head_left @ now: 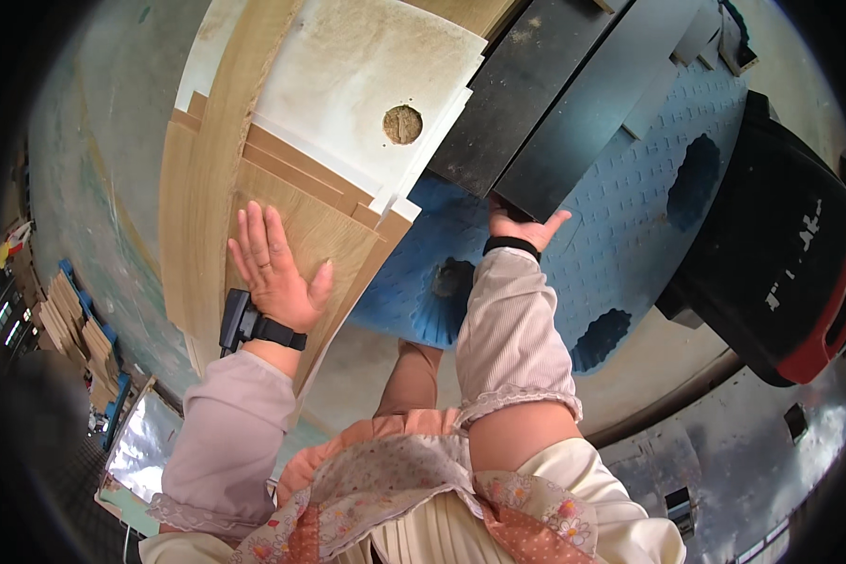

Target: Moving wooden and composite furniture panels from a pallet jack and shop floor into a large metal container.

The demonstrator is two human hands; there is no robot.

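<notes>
My left hand (277,268) lies flat, fingers stretched, on a light wood-grain board (334,230) at the near end of a stack. At the near end of a dark grey board (583,132), my right hand (526,228) reaches underneath, palm up. Its thumb points out to the right, and the other fingers are hidden below the board. Left of this board, another dark grey board (512,99) lies alongside with a narrow dark gap between them. A white panel (343,70) with a round hole sits farther back on the wood-grain stack.
A blue textured plastic pallet (620,197) with large holes lies under the dark boards. To the right stands a black and red machine housing (780,244). Metal plates (724,461) cover the lower right. Several wooden boards (89,348) are stacked at the far left.
</notes>
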